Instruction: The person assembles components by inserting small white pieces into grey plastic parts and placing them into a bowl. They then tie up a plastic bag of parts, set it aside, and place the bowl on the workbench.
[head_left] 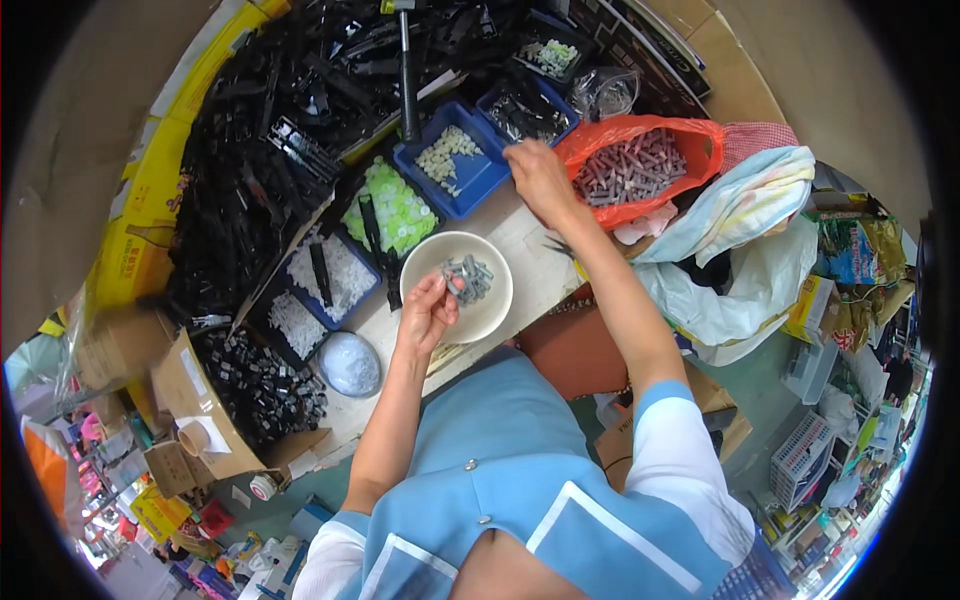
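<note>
My left hand [428,312] is at the near left rim of a cream bowl [487,318], its thumb and fingertips pinched on a small grey piece. Several like grey cylindrical pieces [474,278] lie inside the bowl. Farther off, my right hand [543,178] has its fingers drawn together by the corner of a blue tray with dark small parts [528,108]; what they hold, if anything, is hidden. Just left of it sits a blue tray [478,190] with pale cream bits. To its right a red plastic bag [705,150] gapes, full of greyish cylindrical pieces [635,165].
Left of the bowl are green translucent discs [392,205], white small parts [345,275] and a rounded pale-blue object [350,363]. Black plastic parts [270,120] pile up at the far left. Pointed dark tool tips [556,245] lie below my right wrist. Cloths [740,200] hang at right.
</note>
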